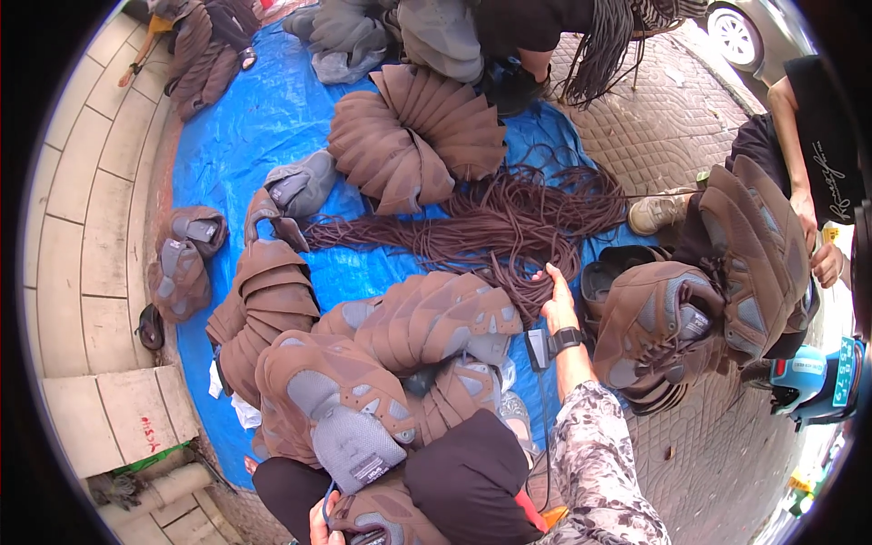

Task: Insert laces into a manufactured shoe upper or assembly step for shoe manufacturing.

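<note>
Running left to right across the blue tarp (227, 136), the brown lace bundle (427, 238) narrows leftward; its wider right end bends toward the wearer. At that bend is the right hand (559, 307), its grip impossible to tell. The left hand (325, 524), partly cut off, meets a brown shoe upper (389, 510); its grip is unclear too.

Right grip (560, 309): ahead and to the right of the left grip, fingers pointing away from the body, closure unclear.
Right wrist (572, 360): nearly straight, just behind that grip.
Right forearm (595, 445): stretched behind the same grip, sleeved.
Left grip (324, 523): low, close to the body, fingers bent, partly hidden.
</note>
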The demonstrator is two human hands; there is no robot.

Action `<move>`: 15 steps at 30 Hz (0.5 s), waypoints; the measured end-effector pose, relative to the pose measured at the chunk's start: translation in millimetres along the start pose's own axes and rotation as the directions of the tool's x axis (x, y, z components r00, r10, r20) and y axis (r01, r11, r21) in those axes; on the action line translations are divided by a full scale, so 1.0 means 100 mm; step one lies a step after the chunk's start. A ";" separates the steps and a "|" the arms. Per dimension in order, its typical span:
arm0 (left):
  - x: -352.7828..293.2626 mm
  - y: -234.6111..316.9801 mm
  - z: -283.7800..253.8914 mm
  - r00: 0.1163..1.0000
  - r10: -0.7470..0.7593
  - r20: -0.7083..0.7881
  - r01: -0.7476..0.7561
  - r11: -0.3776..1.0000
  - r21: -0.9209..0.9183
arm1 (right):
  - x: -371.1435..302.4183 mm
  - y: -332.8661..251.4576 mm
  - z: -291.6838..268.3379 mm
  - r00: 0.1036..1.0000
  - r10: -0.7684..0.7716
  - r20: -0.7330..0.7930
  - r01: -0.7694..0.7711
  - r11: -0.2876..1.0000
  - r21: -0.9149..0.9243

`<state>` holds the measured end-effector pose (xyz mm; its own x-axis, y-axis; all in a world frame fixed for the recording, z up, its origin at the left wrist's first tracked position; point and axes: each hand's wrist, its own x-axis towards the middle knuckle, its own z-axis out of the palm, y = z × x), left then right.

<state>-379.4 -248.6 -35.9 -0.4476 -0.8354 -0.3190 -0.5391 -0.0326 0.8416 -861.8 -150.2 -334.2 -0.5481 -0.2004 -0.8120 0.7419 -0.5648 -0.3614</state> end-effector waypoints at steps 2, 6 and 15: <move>0.00 0.01 0.00 1.000 -0.004 -0.001 0.004 1.000 0.006 | -0.01 0.02 0.00 1.000 -0.026 -0.017 0.026 1.000 0.014; -0.01 0.04 0.02 1.000 -0.013 -0.004 0.013 1.000 0.018 | 0.02 -0.01 -0.11 0.973 0.050 0.223 -0.084 0.985 0.149; -0.05 0.09 0.06 1.000 -0.018 -0.004 0.018 0.999 0.030 | -0.07 0.00 -0.18 0.751 0.032 0.660 -0.167 0.976 0.142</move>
<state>-386.3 -241.0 -29.5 -0.4352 -0.8366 -0.3327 -0.5683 -0.0313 0.8222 -851.2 -134.4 -336.2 -0.6423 -0.6968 -0.3191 0.7604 -0.6315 -0.1516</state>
